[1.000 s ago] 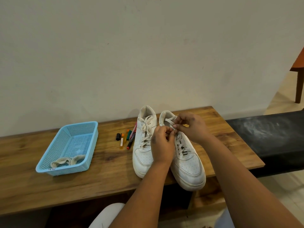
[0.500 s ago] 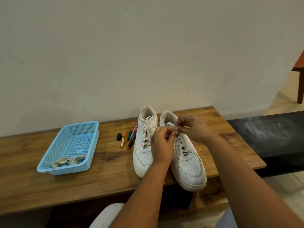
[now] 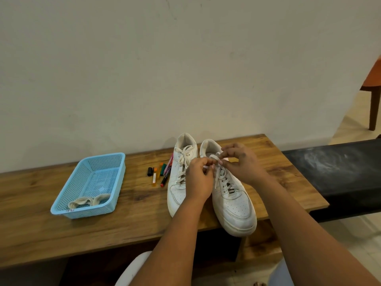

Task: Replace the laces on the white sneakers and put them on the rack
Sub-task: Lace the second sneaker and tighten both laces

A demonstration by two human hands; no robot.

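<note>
Two white sneakers stand side by side on a wooden bench [image 3: 123,223], toes toward me. The left sneaker [image 3: 179,174] has its lace tied in a bow. Over the top of the right sneaker [image 3: 233,201] both my hands work its white lace [image 3: 214,156]. My left hand [image 3: 200,178] pinches one part of the lace with curled fingers. My right hand [image 3: 241,162] pinches a loop of it just above the tongue. My left hand covers part of the left sneaker's side.
A light blue plastic basket [image 3: 115,168] sits at the bench's left with a bundle of off-white laces [image 3: 88,201] inside. Several markers [image 3: 161,172] lie beside the left sneaker. A black bench [image 3: 340,168] adjoins on the right; a chair leg [image 3: 374,108] stands beyond.
My right hand has lifted slightly and drawn a loop of the right sneaker's lace up; my left hand stays pinching the lace beside it. The sneakers have not moved.
</note>
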